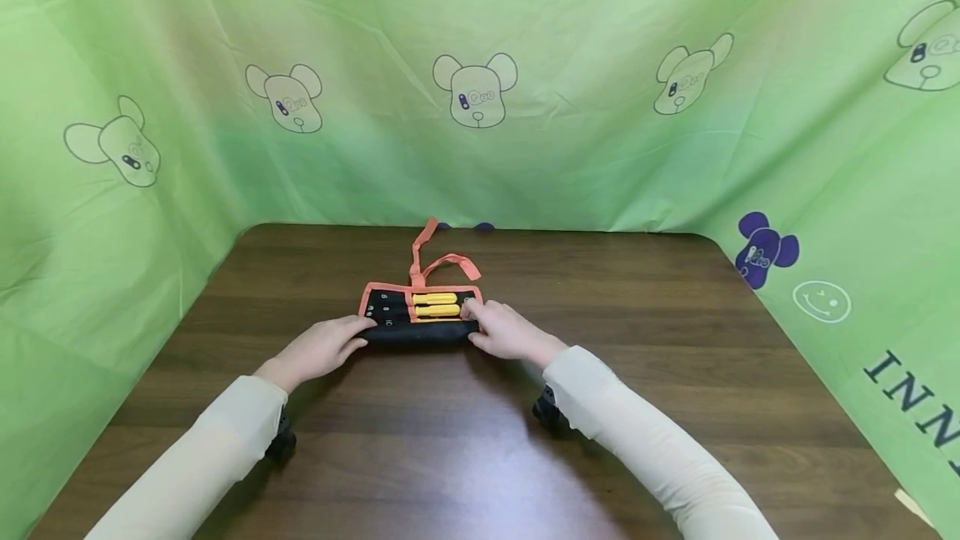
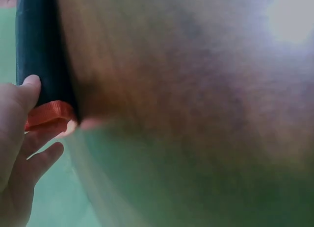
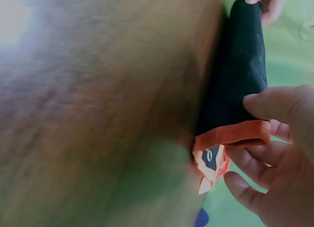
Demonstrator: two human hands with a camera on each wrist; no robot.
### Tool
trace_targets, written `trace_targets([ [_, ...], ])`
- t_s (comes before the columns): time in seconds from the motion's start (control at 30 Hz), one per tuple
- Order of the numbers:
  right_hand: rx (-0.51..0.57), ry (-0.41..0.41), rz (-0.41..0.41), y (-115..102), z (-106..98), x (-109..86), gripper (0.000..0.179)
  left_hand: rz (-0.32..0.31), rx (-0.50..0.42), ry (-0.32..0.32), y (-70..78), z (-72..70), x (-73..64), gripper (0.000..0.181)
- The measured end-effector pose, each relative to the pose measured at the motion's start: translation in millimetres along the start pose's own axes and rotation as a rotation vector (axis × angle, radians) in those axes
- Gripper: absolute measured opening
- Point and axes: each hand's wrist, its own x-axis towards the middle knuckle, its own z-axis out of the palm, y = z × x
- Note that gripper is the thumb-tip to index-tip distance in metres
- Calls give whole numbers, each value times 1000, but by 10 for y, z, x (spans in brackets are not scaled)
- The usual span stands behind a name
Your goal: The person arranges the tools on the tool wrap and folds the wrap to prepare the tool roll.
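Note:
A black tool roll (image 1: 420,332) with orange trim lies on the table, its near side folded over into a thick black edge. Yellow tool handles (image 1: 437,310) show in the pockets on its right half, and white numbers mark the left half. My left hand (image 1: 322,348) grips the left end of the folded edge, thumb on the near face in the left wrist view. At the opposite end my right hand (image 1: 513,330) pinches the fold, with the thumb pressing the black cloth (image 3: 235,75) and the fingers behind it. Orange tie straps (image 1: 450,260) trail from the far edge.
The brown wooden table (image 1: 645,323) extends around the roll on all sides. Green printed cloth (image 1: 570,157) hangs behind the table and along both sides. Something pale (image 1: 912,503) sticks in at the table's right edge near the front.

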Motion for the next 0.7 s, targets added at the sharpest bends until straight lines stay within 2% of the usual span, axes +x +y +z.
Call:
trace_targets([
  [0.2, 268, 56, 156, 64, -41, 49, 17, -106, -190, -11, -70, -109, 84, 26],
  [0.3, 341, 116, 235, 104, -42, 75, 16, -146, -288, -21, -91, -139, 141, 25],
  [0.4, 385, 165, 326, 141, -30, 106, 17, -190, -379, -29, -91, -151, 202, 26],
  [0.53, 410, 190, 424, 169, -11, 148, 19, -283, -485, -38, -70, -144, 275, 28],
  [0.63, 409, 187, 471, 181, 7, 184, 22, -363, -504, -36, -56, -131, 322, 30],
  [0.7, 414, 183, 503, 189, 23, 214, 24, -395, -459, -12, -55, -120, 349, 33],
])
